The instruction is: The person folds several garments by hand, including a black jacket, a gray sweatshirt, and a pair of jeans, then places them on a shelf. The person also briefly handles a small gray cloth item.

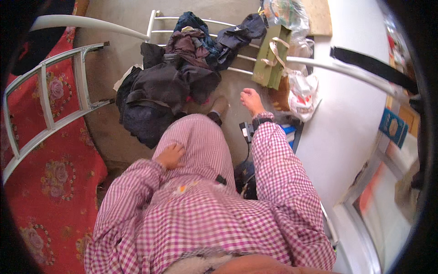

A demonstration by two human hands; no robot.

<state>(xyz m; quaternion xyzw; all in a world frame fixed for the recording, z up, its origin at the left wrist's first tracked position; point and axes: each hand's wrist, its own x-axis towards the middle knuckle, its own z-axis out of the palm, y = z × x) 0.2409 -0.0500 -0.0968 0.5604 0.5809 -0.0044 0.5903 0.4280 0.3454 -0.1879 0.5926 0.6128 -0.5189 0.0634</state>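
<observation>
My left hand (171, 156) lies on my thigh, over pink-and-white checked cloth (196, 132), fingers stretched out and holding nothing. Out in front, my right hand (252, 101) hangs in the air with its fingers curled in, and I see nothing in them. A black strap with a small device (247, 131) is around that wrist. A heap of dark clothes (157, 89) lies ahead, partly over a white metal rack (244, 57). On the heap are a brownish-purple garment (188, 46) and a navy one (239, 36). A green box (271, 57) with a pale strap is beyond my right hand.
A white plastic bag (303, 96) sits right of the box, below a clear bag (287, 13). At left, a metal ladder-like frame (44, 96) stands over red floral cloth (59, 182). A white surface (337, 128) runs along the right. My foot (220, 106) is near the heap.
</observation>
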